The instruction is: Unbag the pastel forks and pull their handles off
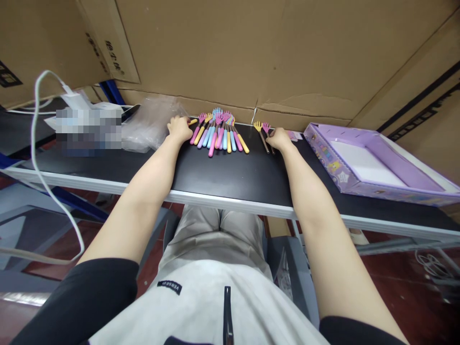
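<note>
A fan of small back scratchers [219, 132] lies on the black tabletop, with claw-shaped heads and pink, yellow and blue handles. At the fan's left end, my left hand [179, 128] has its fingers curled round a yellow handle [193, 121], whose tip sticks out to the right. Farther right, a yellow-headed back scratcher [261, 135] with a dark brown shaft lies apart from the fan. Beside it, my right hand [280, 139] pinches a pink-headed back scratcher [266, 128], also with a brown shaft. My fingertips are partly hidden.
Crumpled clear plastic [149, 124] lies left of my left hand. A purple open box [381, 189] stands on the right. A white cable [36, 129] loops down on the far left. Cardboard [251, 52] walls the back, and a metal edge [230, 203] borders the table.
</note>
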### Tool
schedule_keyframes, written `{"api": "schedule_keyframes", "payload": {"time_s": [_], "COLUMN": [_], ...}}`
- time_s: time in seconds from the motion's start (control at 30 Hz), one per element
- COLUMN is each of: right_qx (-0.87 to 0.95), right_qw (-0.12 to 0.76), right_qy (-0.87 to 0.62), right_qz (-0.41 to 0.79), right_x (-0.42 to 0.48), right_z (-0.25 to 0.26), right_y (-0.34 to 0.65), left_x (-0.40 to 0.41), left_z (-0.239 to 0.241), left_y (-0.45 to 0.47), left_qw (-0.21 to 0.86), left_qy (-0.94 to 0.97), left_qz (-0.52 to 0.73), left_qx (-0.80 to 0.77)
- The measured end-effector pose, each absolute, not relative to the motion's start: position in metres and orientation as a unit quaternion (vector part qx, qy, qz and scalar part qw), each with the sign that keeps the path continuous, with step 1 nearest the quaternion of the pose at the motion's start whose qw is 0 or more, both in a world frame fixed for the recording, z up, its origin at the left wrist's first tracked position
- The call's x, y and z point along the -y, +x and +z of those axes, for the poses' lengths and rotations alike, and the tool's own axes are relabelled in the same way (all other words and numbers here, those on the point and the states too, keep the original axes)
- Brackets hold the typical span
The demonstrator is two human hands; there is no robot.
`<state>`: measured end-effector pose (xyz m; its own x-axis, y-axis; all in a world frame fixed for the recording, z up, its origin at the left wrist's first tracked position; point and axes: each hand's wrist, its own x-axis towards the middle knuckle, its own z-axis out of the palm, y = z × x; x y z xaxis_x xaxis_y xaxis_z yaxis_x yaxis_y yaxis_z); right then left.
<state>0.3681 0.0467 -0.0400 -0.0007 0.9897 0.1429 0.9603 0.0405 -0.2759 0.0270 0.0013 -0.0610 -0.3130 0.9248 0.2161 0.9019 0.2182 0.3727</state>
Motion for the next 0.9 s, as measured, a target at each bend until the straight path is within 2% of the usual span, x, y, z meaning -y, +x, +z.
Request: {"api": "schedule_keyframes", "payload": {"time_s": [0.67, 0.9], "right_qx": [0.717, 0.725], "right_qw": [0.157, 0.226], "right_qy": [-0.678, -0.651], "right_qz": [0.04, -0.006], "right_x": [-0.049, -0.042], "right_z": [-0.044, -0.038], "right_y": [0.368, 0.351], "left_x": [-0.004, -0.005], "left_z": [-0.064, -0.067], "left_y": [0.027, 0.03], "left_qw": [0.013, -0.003], "left_qy": [0.599, 0.59], "left_qz": [0.172, 0.183], "left_qx": [-0.782, -0.786]}}
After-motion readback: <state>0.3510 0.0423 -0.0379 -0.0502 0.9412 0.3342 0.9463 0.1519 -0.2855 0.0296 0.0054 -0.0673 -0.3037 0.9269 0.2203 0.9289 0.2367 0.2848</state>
